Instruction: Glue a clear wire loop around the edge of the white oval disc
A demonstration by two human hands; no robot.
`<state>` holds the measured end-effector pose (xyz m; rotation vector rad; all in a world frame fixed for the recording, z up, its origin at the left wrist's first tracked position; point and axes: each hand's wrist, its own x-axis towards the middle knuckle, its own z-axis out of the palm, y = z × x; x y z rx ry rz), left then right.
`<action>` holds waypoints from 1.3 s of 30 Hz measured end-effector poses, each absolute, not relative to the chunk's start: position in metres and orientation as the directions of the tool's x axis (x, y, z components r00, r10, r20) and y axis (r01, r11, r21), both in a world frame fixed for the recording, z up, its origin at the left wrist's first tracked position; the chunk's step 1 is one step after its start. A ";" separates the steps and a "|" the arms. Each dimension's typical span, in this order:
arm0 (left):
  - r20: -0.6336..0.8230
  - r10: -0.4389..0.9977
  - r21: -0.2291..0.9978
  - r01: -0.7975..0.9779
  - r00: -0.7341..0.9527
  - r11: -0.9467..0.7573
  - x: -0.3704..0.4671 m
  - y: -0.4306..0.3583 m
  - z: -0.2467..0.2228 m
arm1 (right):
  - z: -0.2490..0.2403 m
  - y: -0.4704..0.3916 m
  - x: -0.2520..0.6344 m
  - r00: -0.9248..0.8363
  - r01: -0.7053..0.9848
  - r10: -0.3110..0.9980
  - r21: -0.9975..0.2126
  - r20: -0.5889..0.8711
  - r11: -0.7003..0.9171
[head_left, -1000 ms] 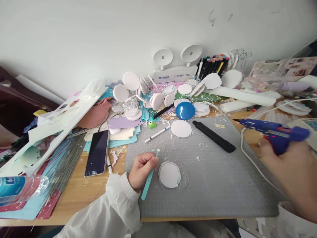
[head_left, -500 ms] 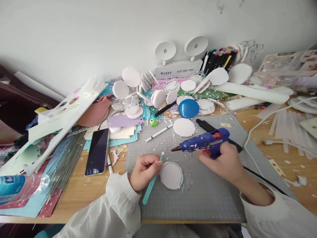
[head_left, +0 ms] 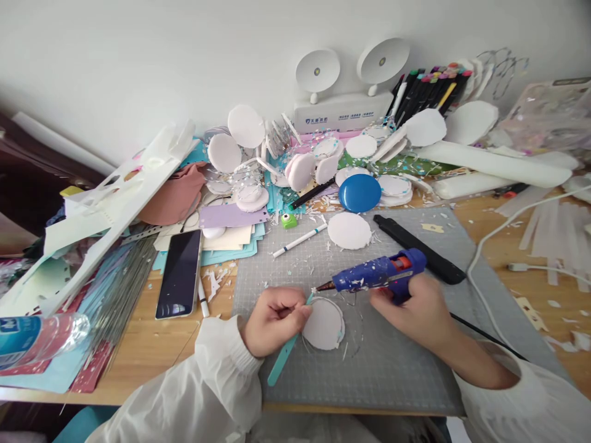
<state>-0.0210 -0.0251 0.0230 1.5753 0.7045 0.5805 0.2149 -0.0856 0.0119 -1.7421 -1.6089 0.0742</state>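
Pinched in my left hand (head_left: pixel 277 321) are teal tweezers (head_left: pixel 281 363), slanting up to a tiny white piece (head_left: pixel 314 290) at their tip. My right hand (head_left: pixel 418 312) is wrapped round the handle of a blue glue gun (head_left: pixel 364 275). The gun's nozzle points left and is at or very close to the tiny piece; I cannot tell whether they touch. Just below lies a round white disc (head_left: pixel 323 326) with a raised rim and small blue bits on its right edge. Thin clear wire loops beside it on the grey cutting mat (head_left: pixel 388 381).
Behind the hands lie another white disc (head_left: pixel 349 231), a white pen (head_left: pixel 300 240), a green craft punch (head_left: pixel 289 220), a blue oval lid (head_left: pixel 360 193) and a black bar-shaped object (head_left: pixel 420 249). A phone (head_left: pixel 179 274) and bottle (head_left: pixel 41 338) are left; a white cable (head_left: pixel 480 246) runs right.
The glue gun's nozzle and the tweezer tip have come together; before there was a gap between them. The camera view has shifted slightly. Both hands keep their hold.
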 end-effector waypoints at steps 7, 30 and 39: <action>-0.021 0.724 0.992 0.105 0.689 -0.071 -0.020 -0.025 0.023 | 0.009 -0.086 0.216 0.182 0.861 0.873 -0.502 0.452 0.080; -0.009 0.717 0.993 0.089 0.697 -0.075 -0.021 -0.025 0.021 | 0.009 -0.086 0.216 0.068 0.918 0.833 -0.362 0.549 0.163; -0.008 0.727 0.995 0.080 0.687 -0.064 -0.023 -0.023 0.021 | 0.011 -0.098 0.254 0.271 0.962 0.598 -0.221 0.754 -0.158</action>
